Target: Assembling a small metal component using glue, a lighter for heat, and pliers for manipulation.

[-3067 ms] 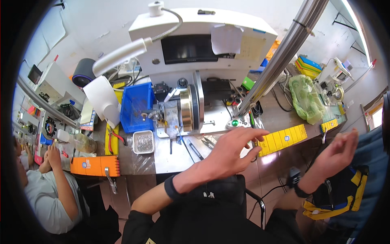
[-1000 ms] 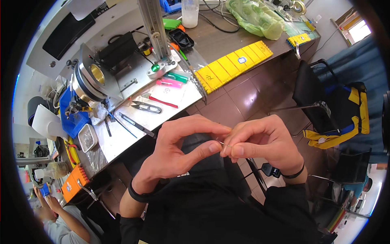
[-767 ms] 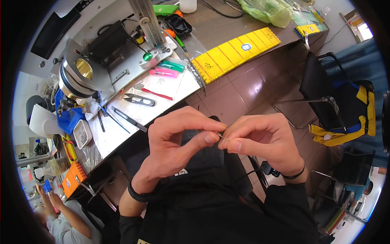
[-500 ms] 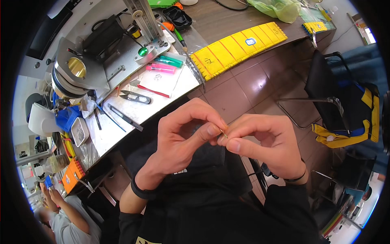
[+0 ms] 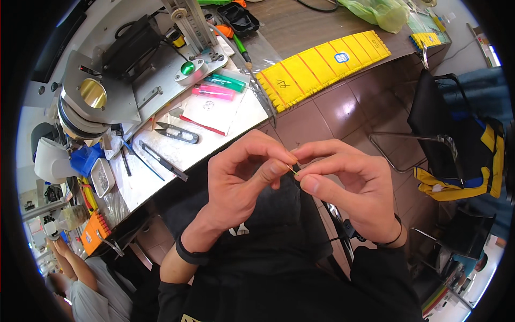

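Note:
My left hand (image 5: 238, 182) pinches a very thin, yellowish wire-like piece (image 5: 292, 169) between thumb and index finger, above my lap. Its exact kind is too small to make out; a greenish tip shows at the right end. My right hand (image 5: 351, 185) is curled from the other side, its index finger and thumb closed around that end. One of its fingers touches the left fingertips. The bench (image 5: 236, 137) stands beyond the hands, with thread snips (image 5: 178, 132) and a utility knife (image 5: 163, 160) on it.
A metal machine (image 5: 115, 88) fills the bench's left. Pink (image 5: 213, 92) and green (image 5: 225, 81) plastic pieces, a red stick (image 5: 203, 124) and a white tray (image 5: 102, 177) lie there. A yellow pad (image 5: 322, 67) lines the bench edge. A chair (image 5: 445, 123) stands right; another person (image 5: 96, 290) sits lower left.
The right hand's index finger has lifted and its fingers have opened out slightly, showing more of the thin piece. The left hand keeps its pinch. The view has shifted slightly.

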Tool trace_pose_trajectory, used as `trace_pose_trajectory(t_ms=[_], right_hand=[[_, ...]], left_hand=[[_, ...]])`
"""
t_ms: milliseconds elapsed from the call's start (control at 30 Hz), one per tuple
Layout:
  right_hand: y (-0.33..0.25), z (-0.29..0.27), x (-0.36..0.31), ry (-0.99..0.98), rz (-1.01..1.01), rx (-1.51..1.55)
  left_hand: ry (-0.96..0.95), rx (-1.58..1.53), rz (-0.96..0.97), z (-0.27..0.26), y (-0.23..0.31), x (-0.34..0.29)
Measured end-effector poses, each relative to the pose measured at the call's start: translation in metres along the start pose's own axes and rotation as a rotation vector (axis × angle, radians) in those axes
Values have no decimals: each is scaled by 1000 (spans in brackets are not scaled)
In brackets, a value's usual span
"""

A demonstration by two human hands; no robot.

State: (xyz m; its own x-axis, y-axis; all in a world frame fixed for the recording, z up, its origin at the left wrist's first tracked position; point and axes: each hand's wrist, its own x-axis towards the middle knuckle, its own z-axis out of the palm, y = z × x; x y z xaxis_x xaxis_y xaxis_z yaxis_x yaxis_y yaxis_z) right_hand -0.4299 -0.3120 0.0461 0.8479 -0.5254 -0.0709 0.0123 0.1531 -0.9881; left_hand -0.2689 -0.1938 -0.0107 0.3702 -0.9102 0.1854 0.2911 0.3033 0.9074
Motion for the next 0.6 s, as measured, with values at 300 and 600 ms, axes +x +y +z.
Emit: trace_pose_trajectory(t_ms=[300,600], right_hand=[[2,2,5,10,123,37],[5,-6,9,-131,109,-103]], left_hand=[[58,215,21,-3,7,-4],[83,442,57,-9,8,-4]])
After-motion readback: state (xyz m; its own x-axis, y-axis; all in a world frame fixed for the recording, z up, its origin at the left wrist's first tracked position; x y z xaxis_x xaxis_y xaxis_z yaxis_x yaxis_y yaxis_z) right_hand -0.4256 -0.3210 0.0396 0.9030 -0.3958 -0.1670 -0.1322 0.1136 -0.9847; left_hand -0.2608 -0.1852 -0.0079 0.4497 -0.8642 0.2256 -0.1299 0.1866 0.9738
